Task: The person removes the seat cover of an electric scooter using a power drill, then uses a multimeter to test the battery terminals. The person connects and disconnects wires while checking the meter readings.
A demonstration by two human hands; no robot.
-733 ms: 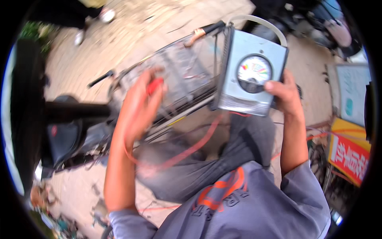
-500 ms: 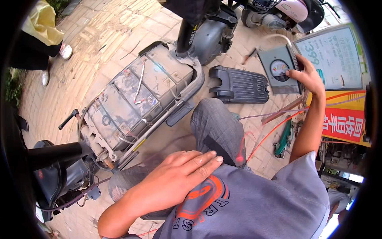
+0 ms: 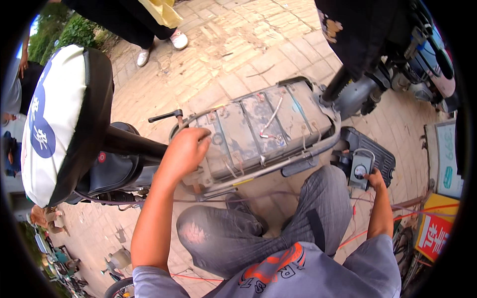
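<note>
My left hand (image 3: 189, 148) is over the left end of a dusty battery pack (image 3: 251, 130), beside the scooter frame. Its thumb and forefinger are a little apart, with nothing visible between them. The pack sits in the open floor of an electric scooter; short cables and a loose light-coloured lead (image 3: 272, 117) lie across its top. With my right hand (image 3: 376, 178) I grip a grey battery tester (image 3: 361, 169) with a round dial and a top handle, thumb on its front. The tester is in front of a ribbed black plastic cover (image 3: 378, 149) on the paving.
A scooter seat (image 3: 62, 124) with a white and blue cover rises at the left. Someone in dark trousers and white shoes (image 3: 179, 39) stands at the far side. Red and purple cables run along the ground. Signboards (image 3: 435, 228) stand at the right.
My view has turned left. My left hand has gone from my shirt front to the battery pack's left end. The tester, still in my right hand, is now by the black cover.
</note>
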